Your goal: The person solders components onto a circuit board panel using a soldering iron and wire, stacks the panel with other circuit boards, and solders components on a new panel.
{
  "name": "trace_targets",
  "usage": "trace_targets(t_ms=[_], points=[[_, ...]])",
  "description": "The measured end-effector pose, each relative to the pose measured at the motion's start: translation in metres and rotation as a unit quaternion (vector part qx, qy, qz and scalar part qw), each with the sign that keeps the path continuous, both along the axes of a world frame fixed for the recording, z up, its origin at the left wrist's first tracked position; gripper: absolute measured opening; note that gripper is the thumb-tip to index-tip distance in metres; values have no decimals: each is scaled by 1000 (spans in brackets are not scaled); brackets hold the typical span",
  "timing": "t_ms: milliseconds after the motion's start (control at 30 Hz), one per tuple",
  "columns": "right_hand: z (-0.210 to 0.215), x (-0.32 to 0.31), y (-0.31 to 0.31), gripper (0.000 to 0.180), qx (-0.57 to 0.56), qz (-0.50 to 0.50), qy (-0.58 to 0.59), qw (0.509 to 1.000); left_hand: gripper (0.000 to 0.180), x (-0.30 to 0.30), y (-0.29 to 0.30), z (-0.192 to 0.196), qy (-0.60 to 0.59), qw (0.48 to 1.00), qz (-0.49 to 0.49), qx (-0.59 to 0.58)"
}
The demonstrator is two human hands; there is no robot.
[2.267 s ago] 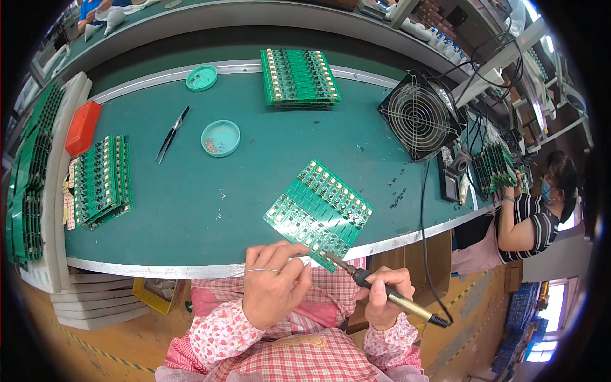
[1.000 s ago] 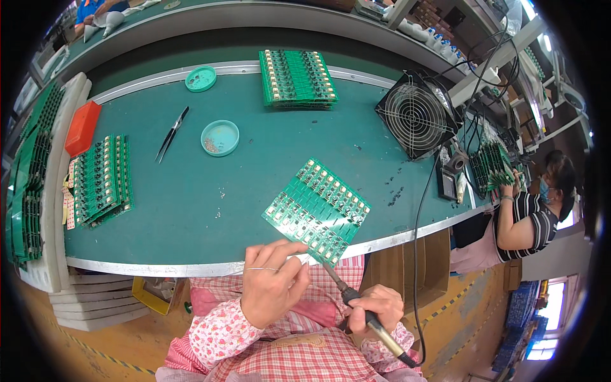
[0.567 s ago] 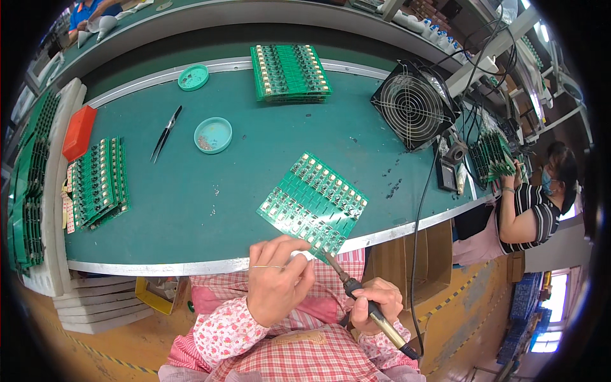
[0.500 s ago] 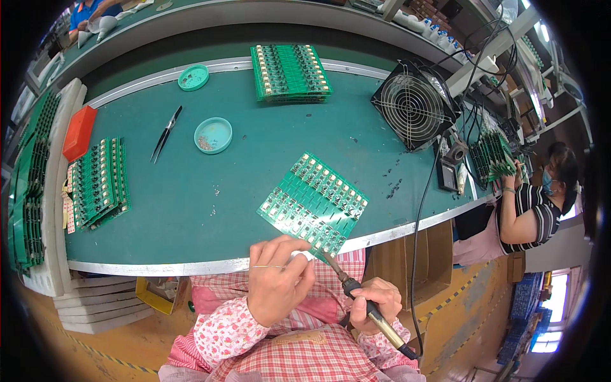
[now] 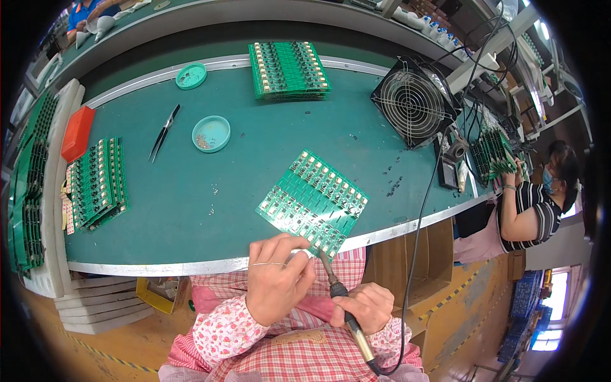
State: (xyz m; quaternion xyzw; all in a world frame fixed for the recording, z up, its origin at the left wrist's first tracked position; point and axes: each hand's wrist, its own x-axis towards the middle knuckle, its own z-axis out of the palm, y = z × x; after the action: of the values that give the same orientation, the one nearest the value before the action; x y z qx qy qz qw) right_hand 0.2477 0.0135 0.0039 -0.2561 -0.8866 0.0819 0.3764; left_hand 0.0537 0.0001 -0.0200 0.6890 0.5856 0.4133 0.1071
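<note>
My right hand is closed around a soldering iron, whose tip is at the near corner of a green circuit board. The board lies tilted at the table's front edge, with rows of white and dark components on it. My left hand is closed at that same corner, thumb and fingers drawn together. A thin silvery wire runs across its fingers; its end and the fingertips are partly hidden. The iron's dark cord loops from the handle up to the right.
Stacks of circuit boards stand at the back and left. Tweezers, two turquoise dishes and a red bin lie left. A black fan and iron stand are right. A co-worker handles boards.
My right hand and the soldering iron's handle have swung left and down, so the iron stands steeper. Its tip stays near the board's corner. My left hand has barely moved.
</note>
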Motion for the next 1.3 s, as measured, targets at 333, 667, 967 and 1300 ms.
trace_targets(t_ms=[333, 667, 967, 1300], points=[[6, 4, 0, 17, -4, -3, -36, 999, 11, -3, -1, 1, -6, 1000, -21, -7], [-4, 14, -7, 13, -199, -106, 184, 957, 11, -3, -1, 0, -7, 1000, -20, -2], [-9, 5, 3, 14, -146, -60, 171, 973, 13, 0, 2, -1, 8, 1000, -5, -5], [3, -2, 2, 20, 5, 5, -12, 1000, 13, -1, 3, -1, 12, 1000, -7, -6]])
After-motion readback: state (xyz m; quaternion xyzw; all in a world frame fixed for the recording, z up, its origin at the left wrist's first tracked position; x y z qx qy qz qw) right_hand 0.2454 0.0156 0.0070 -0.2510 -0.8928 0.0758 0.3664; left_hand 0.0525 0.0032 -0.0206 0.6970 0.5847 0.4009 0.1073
